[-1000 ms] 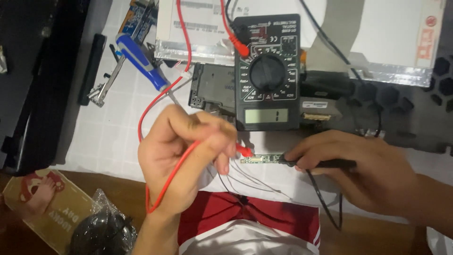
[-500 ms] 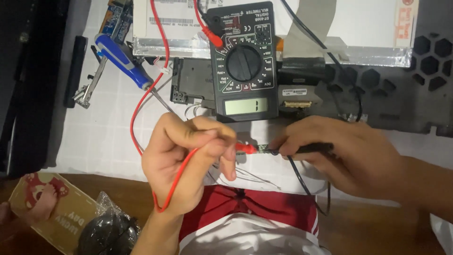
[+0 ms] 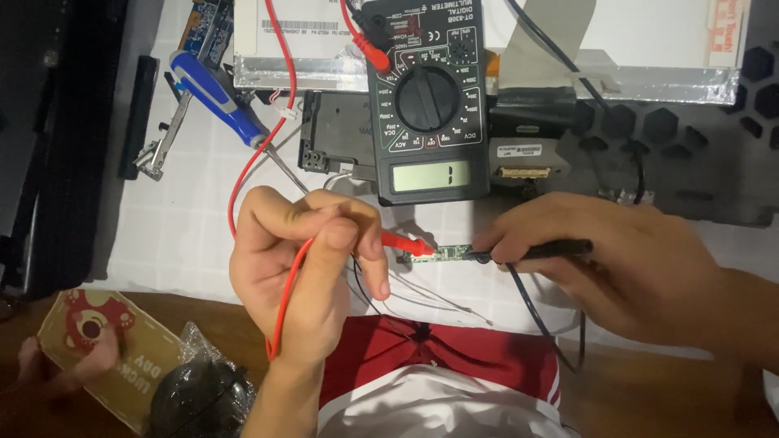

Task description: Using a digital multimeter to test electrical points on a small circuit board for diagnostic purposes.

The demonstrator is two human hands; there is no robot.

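- Probing from the head view: left hand (image 3: 304, 272) pinches the red probe (image 3: 406, 241), right hand (image 3: 617, 264) grips the black probe (image 3: 540, 250).
- Small green circuit board (image 3: 442, 253) lies flat on the white sheet (image 3: 178, 235), near the desk's front edge, between both hands. Long axis runs left-right.
- Red probe points right, tip on the board's left end; black probe points left, tip on its right end. Both run along the board's axis.
- Black multimeter (image 3: 426, 97) just behind the board, display end toward the person.
- White label strip (image 3: 516, 150) right of the meter's display, on a dark part.
- Blue-handled screwdriver (image 3: 219, 97) back left, tip pointing toward the front right.
- Tan printed package (image 3: 105, 349) with red artwork at the desk's front-left corner; black item in clear wrap (image 3: 199, 397) beside it.
- Silver-edged white panel (image 3: 633, 49) along the back.
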